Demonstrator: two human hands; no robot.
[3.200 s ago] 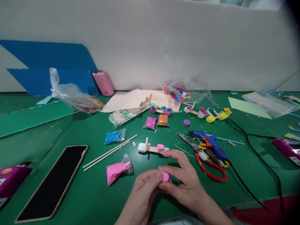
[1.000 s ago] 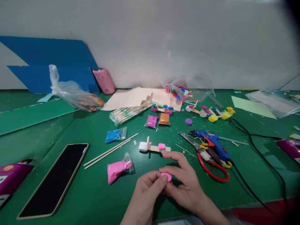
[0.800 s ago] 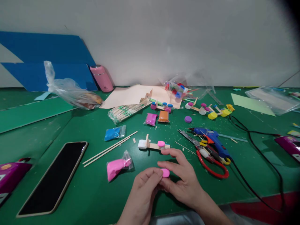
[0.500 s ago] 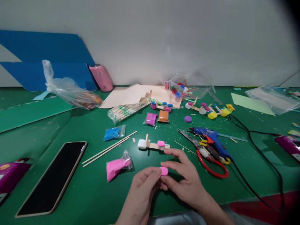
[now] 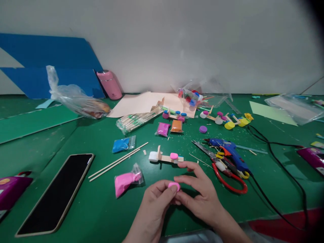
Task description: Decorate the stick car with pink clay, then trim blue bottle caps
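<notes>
In front of me a small bright-pink clay disc (image 5: 174,186) is pinched by my left hand (image 5: 158,204), its thumb pressed on the disc's face. My right hand (image 5: 199,192) has its thumb and one finger at the disc's right edge, with the forefinger stretched out beyond. Just past that fingertip lies a small wooden-stick car (image 5: 165,158) with a white clay wheel at its left end and a pink piece on its right. An open bag of pink clay (image 5: 126,180) rests left of my hands.
A phone (image 5: 55,195) and two thin sticks (image 5: 117,162) lie at left. To the right are red-handled scissors (image 5: 230,184) and a blue glue gun (image 5: 231,152) with a trailing black cord. Behind stand several finished cars, clay packets (image 5: 176,126) and a bundle of sticks (image 5: 138,119).
The pink disc has turned and shifted slightly left between my fingers, and my left thumb now lies further over it. The things on the table have stayed in place.
</notes>
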